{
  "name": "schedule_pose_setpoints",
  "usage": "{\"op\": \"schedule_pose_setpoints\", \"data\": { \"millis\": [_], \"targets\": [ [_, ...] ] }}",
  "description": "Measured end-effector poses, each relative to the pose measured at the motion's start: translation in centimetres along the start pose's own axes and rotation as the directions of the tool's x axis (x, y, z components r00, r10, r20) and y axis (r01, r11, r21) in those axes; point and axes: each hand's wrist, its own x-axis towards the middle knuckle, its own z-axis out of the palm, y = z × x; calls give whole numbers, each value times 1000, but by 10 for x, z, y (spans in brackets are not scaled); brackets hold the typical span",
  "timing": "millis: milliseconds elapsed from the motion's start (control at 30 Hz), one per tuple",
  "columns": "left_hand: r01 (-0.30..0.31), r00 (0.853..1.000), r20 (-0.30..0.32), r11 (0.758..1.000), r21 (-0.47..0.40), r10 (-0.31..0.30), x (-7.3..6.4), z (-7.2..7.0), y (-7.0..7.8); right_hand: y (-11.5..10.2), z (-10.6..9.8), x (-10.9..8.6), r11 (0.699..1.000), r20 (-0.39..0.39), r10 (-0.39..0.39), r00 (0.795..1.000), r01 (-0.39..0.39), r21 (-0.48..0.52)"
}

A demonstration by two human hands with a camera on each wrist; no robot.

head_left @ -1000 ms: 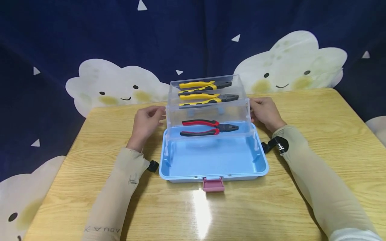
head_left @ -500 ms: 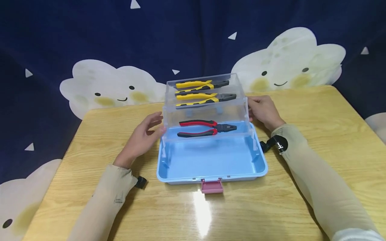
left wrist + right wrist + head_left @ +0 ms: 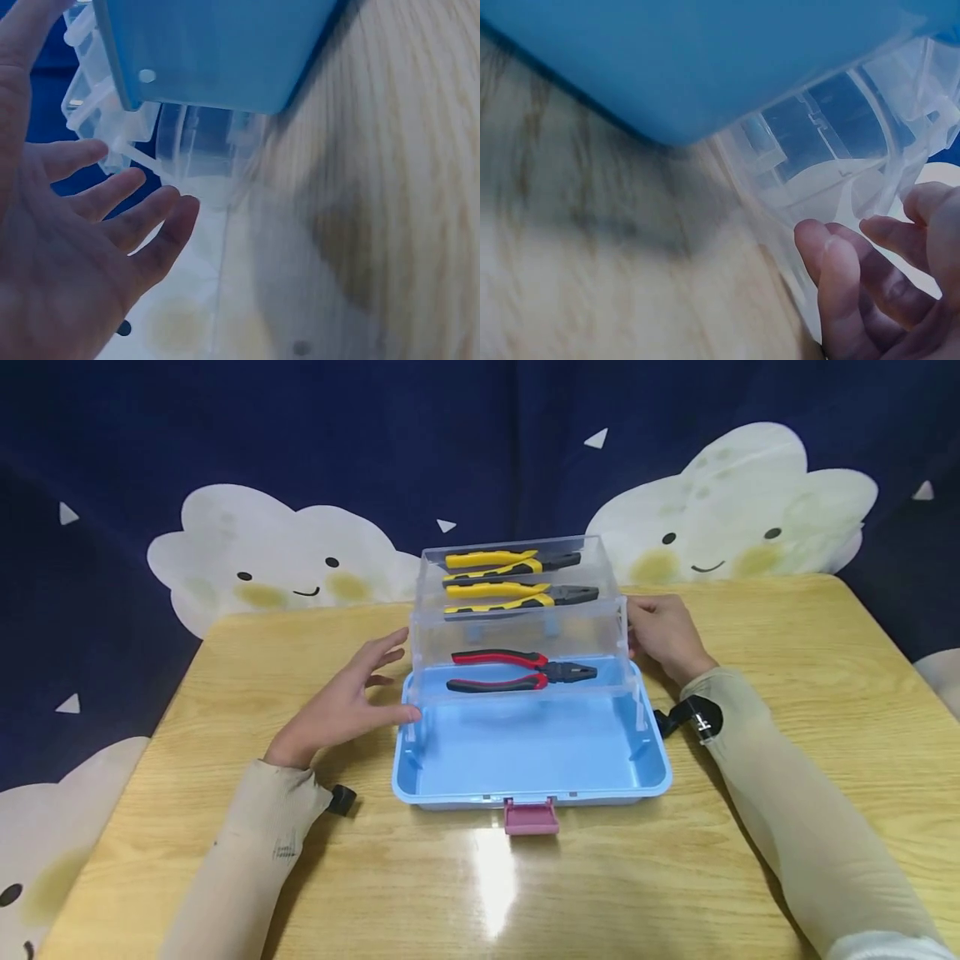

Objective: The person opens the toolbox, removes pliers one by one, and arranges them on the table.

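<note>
Your left hand (image 3: pixel 337 706) and right hand (image 3: pixel 667 639) flank an open blue toolbox (image 3: pixel 517 752) on the desk (image 3: pixel 795 710).
The left is spread, its thumb at the box's left rim; the right has bent fingers beside the raised clear trays (image 3: pixel 438 643), and whether they pinch the edge cannot be told. In the trays, two yellow-handled pliers (image 3: pixel 557 596) lie higher, red-and-black pliers (image 3: pixel 557 672) lower; a pink latch (image 3: pixel 531 818) hangs in front.
</note>
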Motion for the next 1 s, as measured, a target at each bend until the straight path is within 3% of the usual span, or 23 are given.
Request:
{"op": "schedule_pose_setpoints", "data": {
  "millis": [267, 467, 700, 1000],
  "targets": [
    [-17, 999, 32, 995, 96, 14, -5, -6, 8, 1, -1, 0, 1000, -4, 0, 1000, 0, -24],
    [4, 994, 111, 994, 114, -17, -11, -10, 12, 1, 0, 1, 1000, 10, -3, 1000, 3, -13],
    [-13, 985, 173, 992, 129, -10, -14, -13, 16, 4, -2, 2, 1000, 14, -12, 1000, 12, -13],
    [5, 978, 204, 990, 144, -34, -21, -15, 17, 3, 0, 2, 1000, 19, -17, 1000, 17, -20]
  ]
}}
